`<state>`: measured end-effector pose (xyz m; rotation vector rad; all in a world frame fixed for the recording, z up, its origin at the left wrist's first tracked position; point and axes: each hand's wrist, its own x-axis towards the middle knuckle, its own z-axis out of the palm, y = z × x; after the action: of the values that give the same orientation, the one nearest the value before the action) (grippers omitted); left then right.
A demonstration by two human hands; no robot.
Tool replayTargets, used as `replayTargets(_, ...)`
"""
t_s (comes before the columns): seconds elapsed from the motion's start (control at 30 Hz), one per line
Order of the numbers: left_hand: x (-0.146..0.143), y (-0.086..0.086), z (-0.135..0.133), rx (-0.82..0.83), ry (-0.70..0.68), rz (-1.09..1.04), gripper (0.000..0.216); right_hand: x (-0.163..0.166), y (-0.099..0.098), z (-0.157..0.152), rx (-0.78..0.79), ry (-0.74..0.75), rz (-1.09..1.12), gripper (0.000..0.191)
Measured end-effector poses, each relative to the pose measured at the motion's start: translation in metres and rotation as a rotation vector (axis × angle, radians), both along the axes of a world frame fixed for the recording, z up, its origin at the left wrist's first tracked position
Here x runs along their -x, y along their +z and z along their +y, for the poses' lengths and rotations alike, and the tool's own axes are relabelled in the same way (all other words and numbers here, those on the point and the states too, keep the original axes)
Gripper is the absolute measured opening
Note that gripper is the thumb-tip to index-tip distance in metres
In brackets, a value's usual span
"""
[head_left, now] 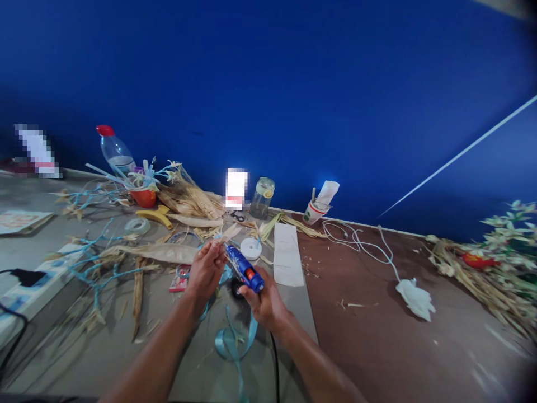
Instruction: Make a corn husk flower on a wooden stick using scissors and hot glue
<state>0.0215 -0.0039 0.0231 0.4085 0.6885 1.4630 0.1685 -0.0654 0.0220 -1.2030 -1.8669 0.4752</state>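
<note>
My right hand (265, 298) is wrapped round a blue glue gun (241, 266), whose nozzle points up and left towards my other hand. A black cord (275, 358) runs down from below it. My left hand (206, 267) pinches a strip of pale dried husk (229, 233) right by the nozzle; whether the nozzle touches it I cannot tell. Just behind the gun lies a white spool (250, 248). A roll of light blue ribbon (226, 343) rests on the grey table between my forearms, its loose end trailing off. Under my left wrist is a small red packet (179, 280).
Blue-wrapped twig stems (94, 274) and dried husks (184, 196) spread over the left side. A white power strip (39, 294) stands at far left. Behind are a red-capped bottle (115, 151), a glass jar (262, 198) and a cup (315, 211). White cable (361, 243) and flowers (509, 240) lie right.
</note>
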Motion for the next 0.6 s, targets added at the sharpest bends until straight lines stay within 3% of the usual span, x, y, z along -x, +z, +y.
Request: replayTargets(0.6, 0.0013, -0.0036, 0.0014, -0.013, -0.005, 0.023, 0.030, -0.0007, -0.0025, 0.0007, -0.027, -0.004, -0.055, 0.048)
